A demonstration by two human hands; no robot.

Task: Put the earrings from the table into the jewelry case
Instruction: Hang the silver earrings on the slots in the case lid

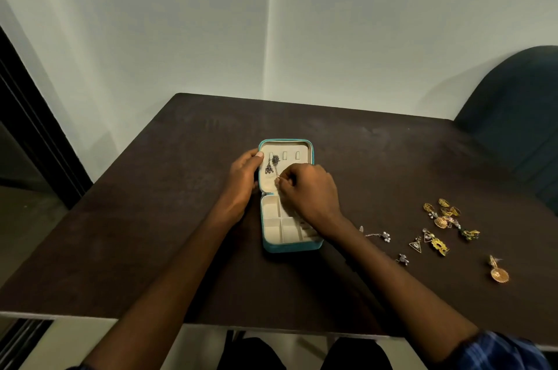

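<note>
A teal jewelry case [291, 247] lies open at the table's middle, with a cream lining and small compartments in its near half. Two dark silver earrings [271, 165] hang in the lid half. My left hand [241, 179] grips the lid's left edge, thumb on the rim. My right hand [308, 191] hovers over the hinge area, its fingertips pinched on the lower end of a thin chain earring [276, 176] that hangs in the lid. A scatter of gold and silver earrings [444, 224] lies on the table to the right.
The dark brown table [151, 233] stands against a pale wall. A dark chair back [519, 116] rises at the far right. One gold round earring [498, 273] lies apart near the right front. A silver chain earring [376, 235] lies close to my right forearm.
</note>
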